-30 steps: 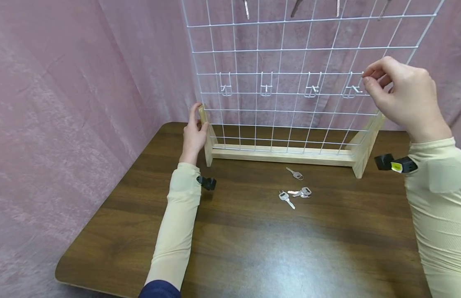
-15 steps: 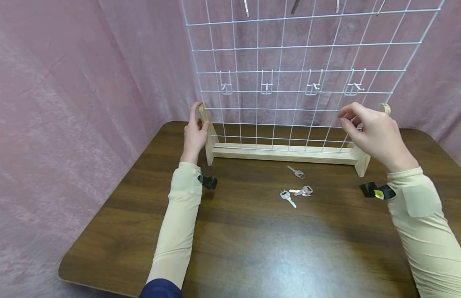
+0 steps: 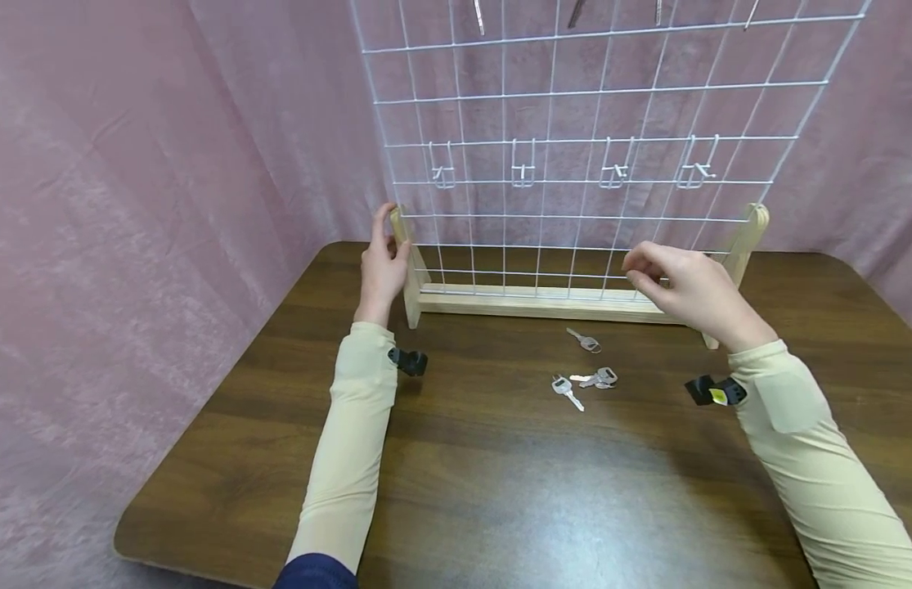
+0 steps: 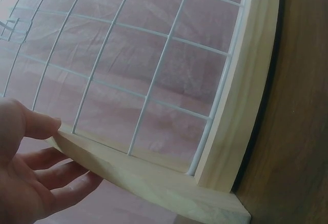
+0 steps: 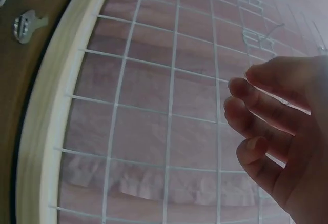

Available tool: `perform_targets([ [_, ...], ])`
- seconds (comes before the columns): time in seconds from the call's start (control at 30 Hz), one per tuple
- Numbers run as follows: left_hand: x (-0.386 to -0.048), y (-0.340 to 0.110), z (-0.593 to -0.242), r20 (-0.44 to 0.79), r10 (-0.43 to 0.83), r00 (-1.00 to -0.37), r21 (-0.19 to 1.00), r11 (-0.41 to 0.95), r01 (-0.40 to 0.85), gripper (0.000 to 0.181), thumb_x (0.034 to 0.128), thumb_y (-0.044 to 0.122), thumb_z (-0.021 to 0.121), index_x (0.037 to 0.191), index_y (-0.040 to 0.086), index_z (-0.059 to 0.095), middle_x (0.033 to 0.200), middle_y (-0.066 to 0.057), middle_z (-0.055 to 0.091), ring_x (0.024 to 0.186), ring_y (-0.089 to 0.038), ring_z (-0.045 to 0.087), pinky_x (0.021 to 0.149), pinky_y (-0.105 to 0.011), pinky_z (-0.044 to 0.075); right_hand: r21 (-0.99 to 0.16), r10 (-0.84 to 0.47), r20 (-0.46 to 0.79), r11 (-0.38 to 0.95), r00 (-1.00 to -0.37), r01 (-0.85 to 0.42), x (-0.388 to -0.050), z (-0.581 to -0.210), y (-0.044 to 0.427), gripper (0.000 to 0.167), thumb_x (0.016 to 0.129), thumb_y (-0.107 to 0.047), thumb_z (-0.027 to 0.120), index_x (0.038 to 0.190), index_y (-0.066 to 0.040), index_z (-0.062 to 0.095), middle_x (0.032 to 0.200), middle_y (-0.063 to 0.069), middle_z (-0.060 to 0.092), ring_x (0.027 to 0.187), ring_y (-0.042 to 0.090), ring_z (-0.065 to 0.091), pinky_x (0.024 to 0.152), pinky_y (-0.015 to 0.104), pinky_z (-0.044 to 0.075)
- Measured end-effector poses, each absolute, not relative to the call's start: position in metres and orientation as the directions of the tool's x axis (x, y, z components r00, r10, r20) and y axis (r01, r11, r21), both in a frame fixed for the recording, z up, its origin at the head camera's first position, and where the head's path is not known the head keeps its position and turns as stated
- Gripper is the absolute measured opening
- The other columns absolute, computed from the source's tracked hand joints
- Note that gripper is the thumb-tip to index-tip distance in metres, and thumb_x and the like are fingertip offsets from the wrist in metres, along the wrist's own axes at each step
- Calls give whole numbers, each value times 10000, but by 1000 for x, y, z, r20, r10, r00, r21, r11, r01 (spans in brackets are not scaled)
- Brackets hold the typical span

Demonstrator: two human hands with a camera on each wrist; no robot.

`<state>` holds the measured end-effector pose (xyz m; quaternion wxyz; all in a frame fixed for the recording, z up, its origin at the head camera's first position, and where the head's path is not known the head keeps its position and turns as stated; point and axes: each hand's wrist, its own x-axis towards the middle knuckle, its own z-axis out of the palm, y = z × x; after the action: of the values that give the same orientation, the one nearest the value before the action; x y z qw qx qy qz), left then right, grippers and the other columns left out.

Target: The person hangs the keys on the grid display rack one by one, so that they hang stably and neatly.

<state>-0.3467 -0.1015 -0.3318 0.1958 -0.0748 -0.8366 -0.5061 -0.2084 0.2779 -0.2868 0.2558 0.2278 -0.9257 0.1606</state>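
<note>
My left hand [image 3: 383, 274] grips the left wooden upright [image 3: 399, 225] of a rack stand, thumb on one side and fingers on the other in the left wrist view. My right hand [image 3: 694, 290] hangs in the air before the lower right of the white wire grid [image 3: 525, 217], fingers loosely bent with nothing between them. Below and to its left, several metal keys lie on the brown table: one key [image 3: 584, 340] near the stand's base, a small overlapping bunch [image 3: 599, 378], and another key [image 3: 568, 393] beside it.
Across the grid's middle runs a row of white wire hooks, including the leftmost hook [image 3: 442, 173] and rightmost hook [image 3: 695, 172]. Higher up, several keys such as the dangling key [image 3: 479, 16] are cut off by the frame's top. A pink curtain [image 3: 205, 123] hangs behind.
My right hand has come down and left from the rightmost hook toward the keys on the table. The key hanging at the upper right swung slightly. My left hand stays on the upright.
</note>
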Motion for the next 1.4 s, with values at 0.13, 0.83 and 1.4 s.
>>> perform_targets([
  [0.13, -348, -102, -332, 405, -71, -911, 818, 473, 327, 579, 979, 123, 542, 1446, 368, 305, 1273, -246, 612, 1156, -325, 621, 913, -490, 529, -191, -411, 437, 827, -801, -528, -213, -296, 276, 103, 903, -70, 621, 988, -122, 647, 856, -10, 703, 775, 141, 626, 676, 345, 483],
  [0.83, -346, -102, -331, 424, -64, -903, 806, 481, 345, 580, 973, 116, 552, 1442, 357, 311, 1232, -252, 632, 1119, -335, 638, 890, -495, 532, -297, -637, -50, 745, -769, -597, -242, -358, 280, 89, 850, -63, 658, 915, -121, 643, 767, -65, 590, 719, 49, 504, 654, 246, 440],
  [1.4, -347, -102, -331, 422, -58, -905, 807, 478, 346, 578, 972, 106, 550, 1452, 319, 307, 1234, -253, 632, 1142, -329, 629, 912, -492, 524, -210, -589, -79, 798, -804, -564, -238, -365, 279, 143, 842, -97, 621, 767, -204, 562, 623, -126, 448, 581, 19, 398, 540, 211, 332],
])
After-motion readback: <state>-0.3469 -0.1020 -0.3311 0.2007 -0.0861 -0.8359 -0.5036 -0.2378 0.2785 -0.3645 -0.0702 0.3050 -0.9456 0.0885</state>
